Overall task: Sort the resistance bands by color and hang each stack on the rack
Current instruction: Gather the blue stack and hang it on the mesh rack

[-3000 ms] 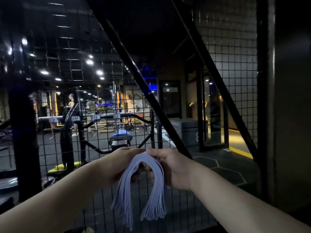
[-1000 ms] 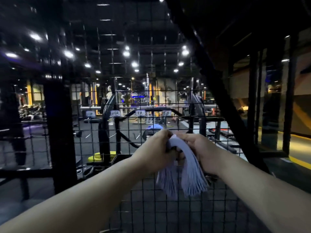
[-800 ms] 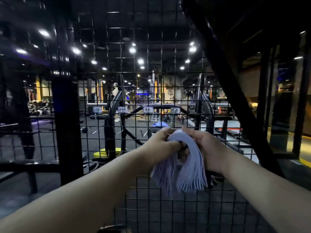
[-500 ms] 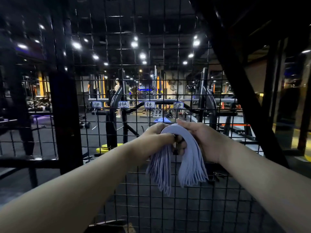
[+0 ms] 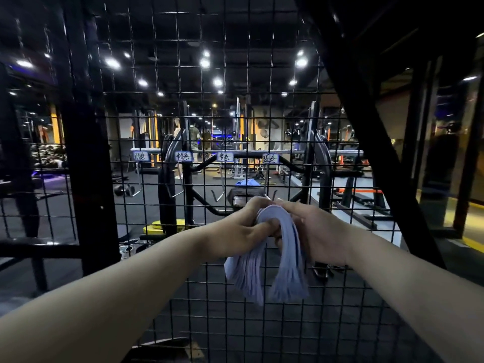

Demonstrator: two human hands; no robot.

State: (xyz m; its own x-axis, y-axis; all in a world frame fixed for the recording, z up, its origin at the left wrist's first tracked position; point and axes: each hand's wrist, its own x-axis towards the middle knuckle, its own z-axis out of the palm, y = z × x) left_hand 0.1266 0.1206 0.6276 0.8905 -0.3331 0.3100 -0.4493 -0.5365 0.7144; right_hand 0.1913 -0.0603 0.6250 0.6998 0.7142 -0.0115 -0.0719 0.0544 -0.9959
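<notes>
A stack of pale blue resistance bands (image 5: pixel 284 268) is folded over in an arch, both ends hanging down. My left hand (image 5: pixel 235 231) grips its left side and my right hand (image 5: pixel 318 231) grips its right side, right against the black wire-mesh rack (image 5: pixel 183 100). Several metal hooks hang on the mesh under small handwritten labels; the hook (image 5: pixel 269 195) under the rightmost label (image 5: pixel 269 158) sits just above the top of the bands. Whether the bands touch that hook I cannot tell.
Three more labels (image 5: pixel 183 156) with bare hooks (image 5: pixel 175 191) run to the left along the mesh. Thick black frame posts (image 5: pixel 89 179) stand left, and a diagonal beam (image 5: pixel 372 127) stands right. Gym machines and distant people show behind the mesh.
The view swung left and closed in on the mesh. Both hands carried the band stack up toward the rightmost hook. The grip of both hands stayed the same.
</notes>
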